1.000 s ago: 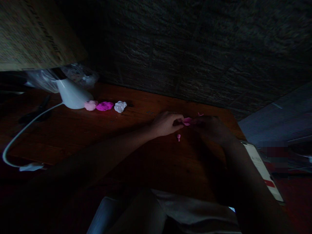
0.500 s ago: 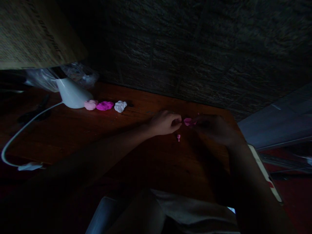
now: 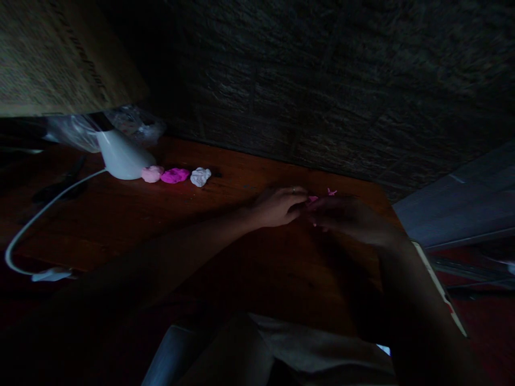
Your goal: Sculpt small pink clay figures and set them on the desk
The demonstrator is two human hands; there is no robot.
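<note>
Close together over the right part of the wooden table (image 3: 241, 252), both hands meet around a flat pink clay piece (image 3: 313, 199). My left hand (image 3: 277, 207) has its fingers bent and closed at the piece's left side. From the right, my right hand (image 3: 348, 219) pinches the same piece, its fingers dark and partly blurred. Much of the clay is hidden by the fingers. Pink spots show beneath the right fingertips; whether they are clay or fingertips I cannot make out. A thin, branched pink clay scrap (image 3: 331, 191) lies just behind the right hand.
A pale pink lump (image 3: 152, 174), a magenta lump (image 3: 175, 175) and a white lump (image 3: 200, 177) lie in a row beside the white lamp base (image 3: 124, 155). Its cable (image 3: 40, 212) curves left. Dark scissors (image 3: 60, 187) lie there. A stone-patterned wall (image 3: 281, 96) borders the back.
My left hand has moved right to meet the right hand at the pink clay. The small pink piece below the left hand no longer shows there. The scrap behind the right hand shows more fully.
</note>
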